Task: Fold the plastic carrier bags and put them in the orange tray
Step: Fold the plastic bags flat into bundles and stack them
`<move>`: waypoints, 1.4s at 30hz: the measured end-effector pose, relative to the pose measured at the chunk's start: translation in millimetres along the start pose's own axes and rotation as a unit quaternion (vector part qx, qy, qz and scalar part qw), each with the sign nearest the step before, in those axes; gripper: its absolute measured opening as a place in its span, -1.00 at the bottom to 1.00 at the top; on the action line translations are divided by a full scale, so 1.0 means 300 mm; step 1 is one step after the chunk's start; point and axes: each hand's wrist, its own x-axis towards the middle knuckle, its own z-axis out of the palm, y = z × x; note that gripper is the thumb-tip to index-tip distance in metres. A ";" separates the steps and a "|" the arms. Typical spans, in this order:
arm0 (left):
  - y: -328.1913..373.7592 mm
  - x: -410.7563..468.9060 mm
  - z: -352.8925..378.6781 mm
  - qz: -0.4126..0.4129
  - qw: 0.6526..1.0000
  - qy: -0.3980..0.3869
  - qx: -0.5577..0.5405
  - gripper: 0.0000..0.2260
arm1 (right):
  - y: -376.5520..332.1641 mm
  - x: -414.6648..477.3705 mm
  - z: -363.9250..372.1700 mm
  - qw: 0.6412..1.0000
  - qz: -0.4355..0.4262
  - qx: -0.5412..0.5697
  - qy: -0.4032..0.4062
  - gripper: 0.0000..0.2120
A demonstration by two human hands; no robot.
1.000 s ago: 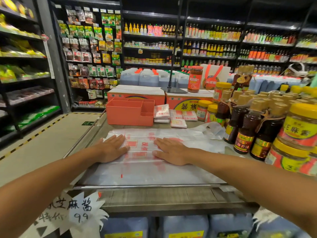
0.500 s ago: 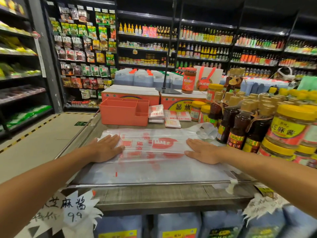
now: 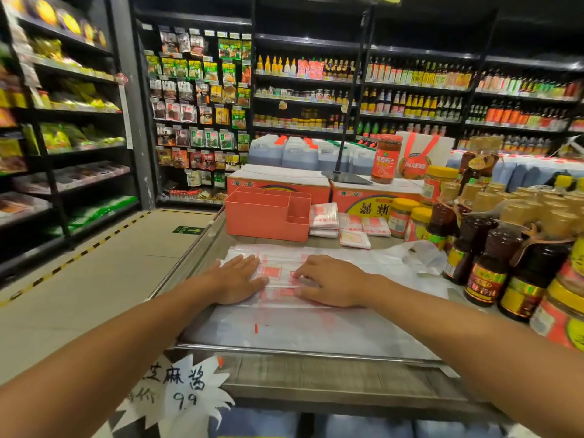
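While both palms press down on it, the plastic carrier bag point(image 3: 300, 327) lies spread over the metal counter point(image 3: 284, 350) at lower centre of the frame. The left hand point(image 3: 234, 279) has straight fingers held close together. The right hand point(image 3: 335, 281), just beside it, has its fingers slightly bent and grips nothing. Above centre stands the orange tray point(image 3: 268, 216), with folded bags point(image 3: 324, 219) just to its right and sauce bottles point(image 3: 474, 257) at the right edge.

A bag point(image 3: 316, 327) is spread on the counter point(image 3: 316, 379); behind it stands a tray point(image 3: 267, 218), with folded bags point(image 3: 324, 220) to its right.
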 end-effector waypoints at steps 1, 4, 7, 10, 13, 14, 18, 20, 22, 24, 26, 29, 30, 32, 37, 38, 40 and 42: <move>0.000 0.005 0.002 0.003 1.000 0.001 -0.012 -0.26 | 0.002 0.003 0.005 1.000 -0.001 -0.024 0.005 -0.51; -0.010 0.007 0.002 0.017 0.997 0.034 -0.071 -0.06 | 0.012 0.012 0.008 0.998 -0.010 -0.059 0.022 -0.57; -0.020 -0.004 -0.022 0.045 0.982 0.142 -0.115 -0.43 | 0.005 0.020 -0.004 0.997 -0.013 -0.066 0.031 -0.61; -0.012 -0.016 -0.052 0.077 0.960 0.263 -0.046 -0.91 | -0.003 0.024 -0.028 0.998 0.006 -0.060 0.034 -0.65; -0.004 -0.015 -0.069 0.084 0.946 0.313 0.009 -0.87 | -0.031 0.034 -0.053 0.995 0.013 -0.069 0.069 -0.71; 0.001 -0.014 -0.078 0.088 0.938 0.335 0.027 -0.86 | -0.046 0.043 -0.061 0.994 0.017 -0.061 0.089 -0.73; 0.027 -0.028 -0.151 0.058 0.862 0.497 0.084 -0.70 | -0.100 0.081 -0.134 0.983 0.070 0.041 0.162 -0.85; 0.045 -0.059 -0.203 -0.005 0.826 0.563 -0.012 -0.38 | -0.105 0.088 -0.195 0.974 0.088 0.098 0.185 -0.86; 0.067 -0.098 -0.260 -0.057 0.792 0.583 -0.174 -0.11 | -0.099 0.087 -0.268 0.961 0.094 0.156 0.209 -0.77; 0.081 -0.119 -0.305 -0.058 0.758 0.558 -0.333 0.02 | -0.098 0.081 -0.352 0.947 0.094 0.194 0.239 -0.73; 0.099 -0.121 -0.341 -0.021 0.735 0.497 -0.460 0.05 | -0.101 0.075 -0.442 0.932 0.095 0.217 0.275 -0.68; 0.160 -0.126 -0.375 0.034 0.754 0.379 -0.535 -0.02 | -0.109 0.052 -0.583 0.905 0.083 0.266 0.322 -0.70; 0.184 -0.128 -0.387 0.047 0.762 0.346 -0.545 -0.03 | -0.113 0.041 -0.628 0.897 0.074 0.277 0.336 -0.72; 0.229 -0.122 -0.415 0.079 0.770 0.288 -0.564 0.05 | -0.123 0.016 -0.714 0.883 0.065 0.299 0.356 -0.74; 0.331 -0.131 -0.490 0.157 0.781 0.229 -0.560 -0.29 | -0.165 -0.057 -0.895 0.838 0.027 0.386 0.385 -0.85; 0.351 -0.145 -0.505 0.173 0.766 0.225 -0.577 -0.53 | -0.167 -0.069 -0.920 0.831 0.023 0.398 0.388 -0.87; 0.382 -0.165 -0.524 0.189 0.747 0.205 -0.603 -0.72 | -0.164 -0.091 -0.954 0.816 0.015 0.423 0.394 -0.88; 0.400 -0.177 -0.527 0.202 0.725 0.172 -0.635 -0.68 | -0.154 -0.108 -0.978 0.799 0.012 0.451 0.399 -0.86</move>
